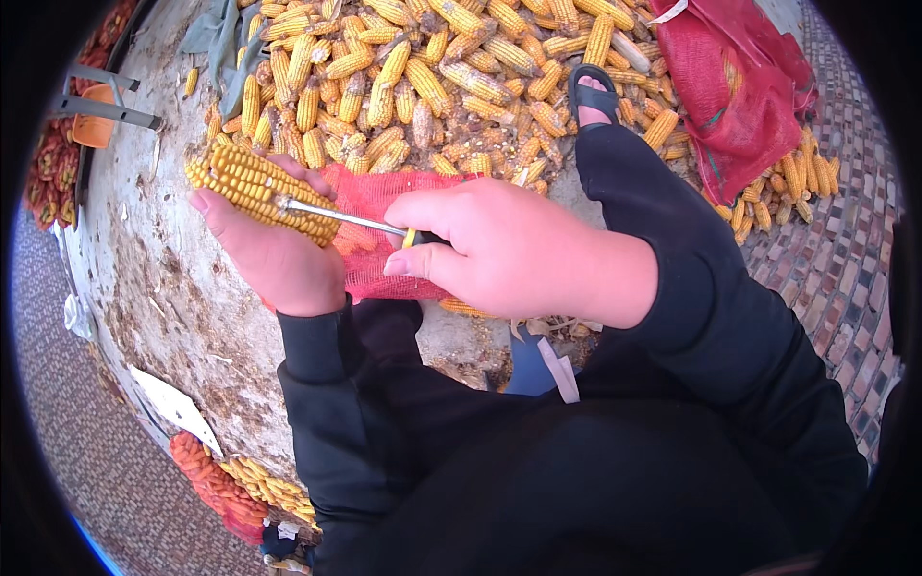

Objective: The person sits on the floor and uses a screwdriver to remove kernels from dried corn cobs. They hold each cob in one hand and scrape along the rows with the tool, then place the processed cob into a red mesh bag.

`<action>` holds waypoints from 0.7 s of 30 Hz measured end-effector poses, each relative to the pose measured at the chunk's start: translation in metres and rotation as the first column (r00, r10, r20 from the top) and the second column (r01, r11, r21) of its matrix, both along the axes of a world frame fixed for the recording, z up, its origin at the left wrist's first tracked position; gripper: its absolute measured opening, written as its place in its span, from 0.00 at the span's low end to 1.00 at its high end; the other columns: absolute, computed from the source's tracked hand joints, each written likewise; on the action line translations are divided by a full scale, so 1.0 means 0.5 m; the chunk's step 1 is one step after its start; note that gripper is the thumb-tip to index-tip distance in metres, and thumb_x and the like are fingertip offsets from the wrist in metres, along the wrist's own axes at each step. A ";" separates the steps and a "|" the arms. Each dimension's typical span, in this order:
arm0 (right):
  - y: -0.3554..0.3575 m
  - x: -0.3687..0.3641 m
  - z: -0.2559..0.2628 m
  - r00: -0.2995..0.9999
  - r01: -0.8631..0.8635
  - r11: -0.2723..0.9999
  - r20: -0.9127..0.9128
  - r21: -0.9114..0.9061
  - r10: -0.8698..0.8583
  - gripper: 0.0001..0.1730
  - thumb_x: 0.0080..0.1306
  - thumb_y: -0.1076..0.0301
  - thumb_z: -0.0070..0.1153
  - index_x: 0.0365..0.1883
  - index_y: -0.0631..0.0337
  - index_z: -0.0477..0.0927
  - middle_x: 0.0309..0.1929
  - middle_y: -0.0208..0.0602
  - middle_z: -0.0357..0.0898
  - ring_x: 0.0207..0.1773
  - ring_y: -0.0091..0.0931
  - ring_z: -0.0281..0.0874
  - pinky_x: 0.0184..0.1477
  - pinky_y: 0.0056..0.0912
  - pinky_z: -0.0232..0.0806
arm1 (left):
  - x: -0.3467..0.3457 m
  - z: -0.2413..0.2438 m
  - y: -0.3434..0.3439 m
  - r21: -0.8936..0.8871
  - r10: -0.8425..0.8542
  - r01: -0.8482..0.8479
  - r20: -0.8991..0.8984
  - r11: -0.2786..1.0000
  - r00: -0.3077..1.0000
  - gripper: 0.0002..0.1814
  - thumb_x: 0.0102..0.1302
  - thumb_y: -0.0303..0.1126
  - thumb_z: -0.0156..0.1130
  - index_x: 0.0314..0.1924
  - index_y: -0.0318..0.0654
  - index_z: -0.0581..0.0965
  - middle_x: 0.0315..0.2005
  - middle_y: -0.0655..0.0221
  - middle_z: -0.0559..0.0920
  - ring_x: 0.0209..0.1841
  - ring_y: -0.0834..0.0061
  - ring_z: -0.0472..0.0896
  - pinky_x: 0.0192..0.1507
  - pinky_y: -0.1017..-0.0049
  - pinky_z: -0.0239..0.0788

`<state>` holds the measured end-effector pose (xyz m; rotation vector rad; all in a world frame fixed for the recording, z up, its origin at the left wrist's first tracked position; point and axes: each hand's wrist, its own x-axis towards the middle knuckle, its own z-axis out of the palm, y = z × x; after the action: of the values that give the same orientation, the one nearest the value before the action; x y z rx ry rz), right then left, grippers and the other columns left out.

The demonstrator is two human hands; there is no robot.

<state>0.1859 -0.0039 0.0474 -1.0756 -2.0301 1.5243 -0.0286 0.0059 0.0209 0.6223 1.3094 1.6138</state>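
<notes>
My left hand [277, 255] holds a large yellow corn cob [248, 180] from below, its thumb along the near side and its fingers behind. In my right hand [497, 252] is a screwdriver [346, 217] with a metal shaft and a black and yellow handle. The shaft points left, and its tip touches the kernels near the cob's middle, where a small gap shows. The tip itself is hidden among the kernels. Beneath both hands lies a red mesh bag [382, 270] with some corn cobs showing through it.
A big heap of corn cobs [425, 86] lies beyond my hands. At the upper right is a red mesh sack [735, 93]. An orange container [95, 119] stands by a metal frame [108, 106] at the upper left. Filled mesh sacks [216, 486] lie at the lower left.
</notes>
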 end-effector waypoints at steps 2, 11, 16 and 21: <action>-0.004 0.000 -0.003 1.000 0.015 1.000 -0.010 0.009 -0.015 0.20 0.79 0.53 0.63 0.51 0.63 0.86 0.35 0.55 0.87 0.43 0.55 0.87 0.46 0.58 0.76 | 0.002 0.002 0.000 0.015 -0.015 0.015 -0.002 1.000 1.000 0.37 0.87 0.69 0.36 0.51 0.39 0.73 0.35 0.62 0.79 0.33 0.62 0.78 0.38 0.62 0.74; -0.006 -0.013 -0.013 0.998 0.019 1.000 -0.068 -0.004 -0.020 0.20 0.80 0.53 0.62 0.43 0.64 0.82 0.32 0.55 0.85 0.41 0.55 0.86 0.44 0.58 0.74 | -0.001 0.010 -0.002 0.015 -0.015 0.013 0.073 1.000 0.997 0.37 0.86 0.71 0.40 0.50 0.39 0.73 0.38 0.64 0.78 0.36 0.64 0.77 0.41 0.62 0.72; -0.012 -0.023 -0.016 0.995 0.067 0.998 -0.079 -0.021 -0.068 0.20 0.79 0.53 0.63 0.43 0.64 0.81 0.32 0.54 0.85 0.40 0.54 0.85 0.44 0.56 0.74 | 0.012 0.018 -0.006 -0.010 -0.001 0.005 0.375 1.000 0.927 0.34 0.86 0.71 0.40 0.53 0.46 0.73 0.37 0.68 0.77 0.33 0.64 0.76 0.38 0.61 0.72; -0.003 -0.024 -0.001 0.996 0.074 0.997 -0.049 0.005 -0.074 0.19 0.79 0.53 0.64 0.46 0.62 0.82 0.36 0.51 0.86 0.43 0.52 0.86 0.45 0.54 0.75 | -0.011 0.019 -0.004 0.099 -0.063 0.031 0.343 0.995 0.937 0.34 0.86 0.70 0.40 0.53 0.45 0.74 0.38 0.66 0.78 0.35 0.63 0.77 0.41 0.60 0.74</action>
<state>0.1738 -0.0057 0.0468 -1.0882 -1.9399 1.4914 -0.0344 0.0037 0.0305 0.3969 0.9589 1.6624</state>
